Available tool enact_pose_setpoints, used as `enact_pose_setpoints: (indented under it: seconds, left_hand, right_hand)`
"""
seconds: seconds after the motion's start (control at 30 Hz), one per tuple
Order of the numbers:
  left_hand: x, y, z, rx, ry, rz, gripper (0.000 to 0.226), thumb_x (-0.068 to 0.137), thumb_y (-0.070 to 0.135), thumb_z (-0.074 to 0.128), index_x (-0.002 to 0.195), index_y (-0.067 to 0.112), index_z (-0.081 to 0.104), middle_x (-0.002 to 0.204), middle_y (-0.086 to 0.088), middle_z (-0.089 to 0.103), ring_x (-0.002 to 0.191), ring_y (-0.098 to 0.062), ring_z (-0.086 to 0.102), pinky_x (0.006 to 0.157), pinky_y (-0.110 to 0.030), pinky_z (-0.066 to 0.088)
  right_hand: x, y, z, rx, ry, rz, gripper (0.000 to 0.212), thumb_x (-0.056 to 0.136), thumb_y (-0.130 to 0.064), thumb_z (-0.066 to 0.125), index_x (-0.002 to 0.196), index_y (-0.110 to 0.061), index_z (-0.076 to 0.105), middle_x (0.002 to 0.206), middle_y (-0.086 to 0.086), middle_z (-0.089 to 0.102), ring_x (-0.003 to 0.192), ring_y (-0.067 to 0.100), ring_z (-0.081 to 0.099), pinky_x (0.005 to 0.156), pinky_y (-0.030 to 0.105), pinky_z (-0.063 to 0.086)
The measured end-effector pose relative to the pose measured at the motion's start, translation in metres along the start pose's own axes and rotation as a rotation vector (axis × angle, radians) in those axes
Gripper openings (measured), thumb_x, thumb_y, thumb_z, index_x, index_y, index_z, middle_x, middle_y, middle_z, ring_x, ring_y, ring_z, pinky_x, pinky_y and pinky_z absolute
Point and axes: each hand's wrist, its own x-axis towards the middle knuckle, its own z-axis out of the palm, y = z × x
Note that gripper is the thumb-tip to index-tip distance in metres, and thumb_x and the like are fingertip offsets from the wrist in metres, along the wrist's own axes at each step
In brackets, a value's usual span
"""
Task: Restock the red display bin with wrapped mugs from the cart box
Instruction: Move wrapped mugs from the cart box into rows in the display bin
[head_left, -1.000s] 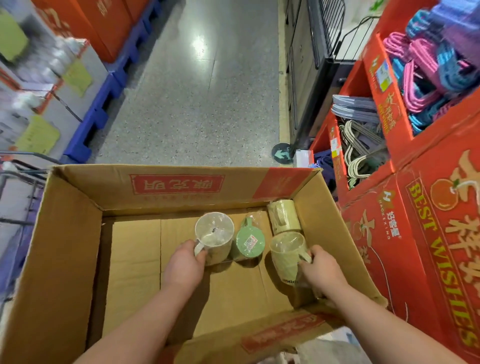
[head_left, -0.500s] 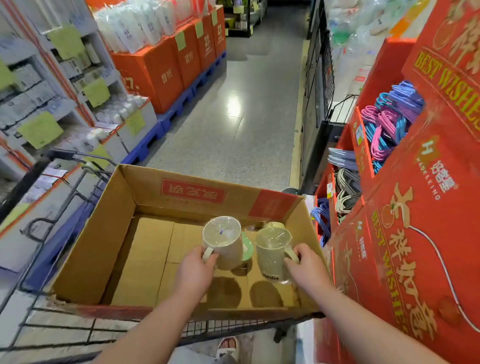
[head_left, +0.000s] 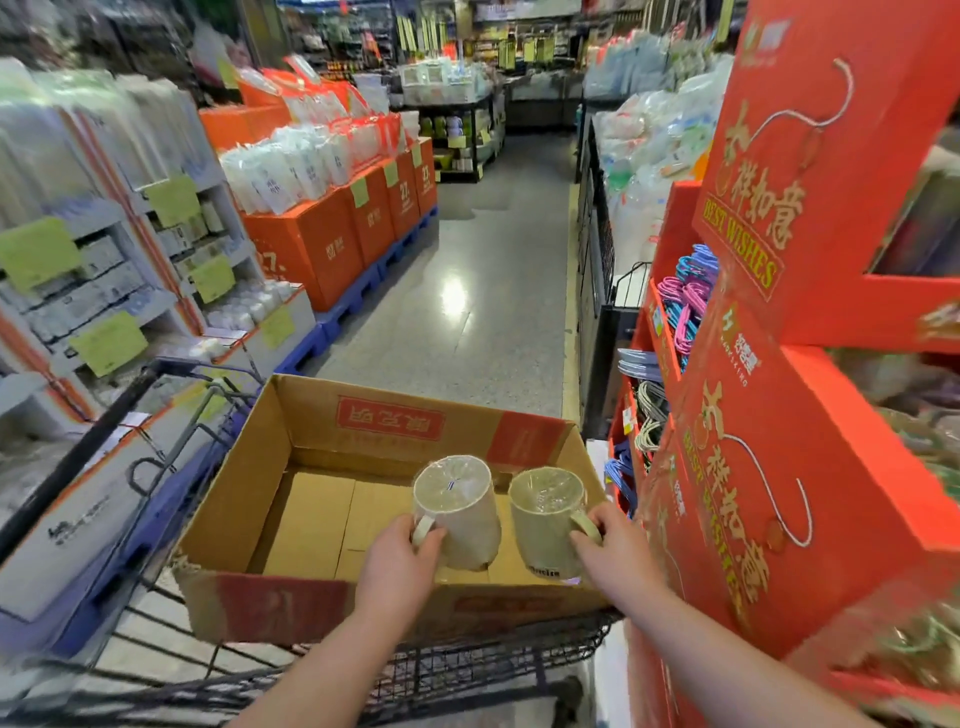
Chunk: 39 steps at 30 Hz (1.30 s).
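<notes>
Shop aisle: over cart box (head_left: 291, 499), left hand (head_left: 397, 564) and right hand (head_left: 618, 545) each grip a wrapped mug (head_left: 460, 512) handle. Advise steady, level carry to red display bin (head_left: 810, 467).

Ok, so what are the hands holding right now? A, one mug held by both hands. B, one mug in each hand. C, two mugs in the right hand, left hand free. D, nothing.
B: the left hand grips the left mug by its handle, and the right hand grips the right mug by its handle.
</notes>
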Motion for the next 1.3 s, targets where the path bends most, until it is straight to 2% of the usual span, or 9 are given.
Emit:
enact_pose_setpoints:
  seconds: [0.2,0.4,0.5,0.6,0.8,0.97,1.13,1.23,1.3]
  left_hand:
    - [-0.049,-0.026,-0.032,0.091,-0.024,0.1,0.014,0.093,0.035,0.054,0.083,0.026,0.052,0.081,0.004,0.059,0.071,-0.009,0.056,0.055,-0.024,0.042]
    - [-0.091,-0.052,-0.026,0.052,-0.098,0.111,0.014,0.09,0.037,0.056,0.091,0.023,0.056,0.09,0.0,0.063,0.08,-0.018,0.059,0.07,-0.036,0.05]
    - [-0.108,-0.049,-0.007,0.037,-0.174,0.134,0.015,0.089,0.036,0.056,0.089,0.021,0.056,0.089,-0.002,0.063,0.082,-0.022,0.059,0.073,-0.038,0.051]
    - [-0.128,-0.033,0.013,0.038,-0.234,0.185,0.015,0.09,0.035,0.056,0.088,0.021,0.057,0.087,0.001,0.062,0.081,-0.019,0.058,0.071,-0.034,0.049]
    - [-0.164,0.008,0.056,0.079,-0.326,0.298,0.022,0.089,0.035,0.058,0.076,0.018,0.051,0.077,0.002,0.057,0.075,-0.019,0.054,0.062,-0.032,0.038]
    - [-0.202,0.06,0.106,0.049,-0.375,0.367,0.027,0.088,0.033,0.06,0.087,0.007,0.058,0.083,-0.009,0.061,0.078,-0.024,0.057,0.065,-0.035,0.041]
    - [-0.252,0.117,0.164,-0.018,-0.426,0.42,0.015,0.088,0.027,0.062,0.079,0.023,0.052,0.07,0.006,0.051,0.071,-0.018,0.052,0.057,-0.027,0.033]
    - [-0.274,0.144,0.197,-0.028,-0.43,0.421,0.011,0.088,0.029,0.062,0.084,0.023,0.053,0.08,0.002,0.058,0.08,-0.02,0.056,0.067,-0.03,0.041]
    - [-0.287,0.158,0.215,-0.021,-0.418,0.434,0.01,0.088,0.029,0.061,0.086,0.023,0.053,0.083,0.002,0.058,0.08,-0.018,0.054,0.065,-0.029,0.038]
  right_hand:
    - [-0.065,-0.002,0.012,0.009,0.07,0.028,0.02,0.09,-0.024,0.057,0.076,-0.023,0.043,0.077,-0.004,0.053,0.067,0.009,0.051,0.055,0.027,0.037]
    - [-0.138,0.007,0.017,-0.034,0.123,0.099,0.017,0.09,-0.024,0.058,0.081,-0.02,0.045,0.076,-0.005,0.053,0.074,0.019,0.051,0.061,0.031,0.034]
    - [-0.17,0.023,0.003,0.014,0.172,0.123,0.012,0.09,-0.019,0.058,0.084,-0.018,0.048,0.076,-0.007,0.052,0.072,0.015,0.05,0.057,0.026,0.033]
    - [-0.194,0.042,-0.019,0.007,0.226,0.168,0.015,0.09,-0.019,0.058,0.082,-0.019,0.046,0.078,-0.005,0.053,0.065,0.007,0.046,0.051,0.018,0.03]
    - [-0.228,0.087,-0.067,0.043,0.329,0.256,0.012,0.091,-0.018,0.057,0.085,-0.013,0.048,0.073,-0.003,0.051,0.066,0.011,0.047,0.052,0.021,0.033]
    - [-0.254,0.134,-0.123,0.091,0.403,0.298,0.011,0.092,-0.019,0.056,0.085,-0.017,0.047,0.074,-0.003,0.053,0.064,0.009,0.048,0.052,0.023,0.033]
    - [-0.276,0.193,-0.188,0.115,0.47,0.31,0.018,0.089,-0.018,0.059,0.077,-0.019,0.045,0.072,-0.002,0.054,0.065,0.014,0.049,0.056,0.026,0.035]
    - [-0.284,0.223,-0.222,0.109,0.488,0.299,0.014,0.089,-0.017,0.059,0.081,-0.016,0.047,0.073,-0.003,0.053,0.066,0.01,0.048,0.053,0.021,0.033]
    - [-0.287,0.241,-0.24,0.109,0.497,0.276,0.015,0.089,-0.016,0.058,0.08,-0.018,0.047,0.075,-0.004,0.053,0.066,0.009,0.047,0.052,0.018,0.032]
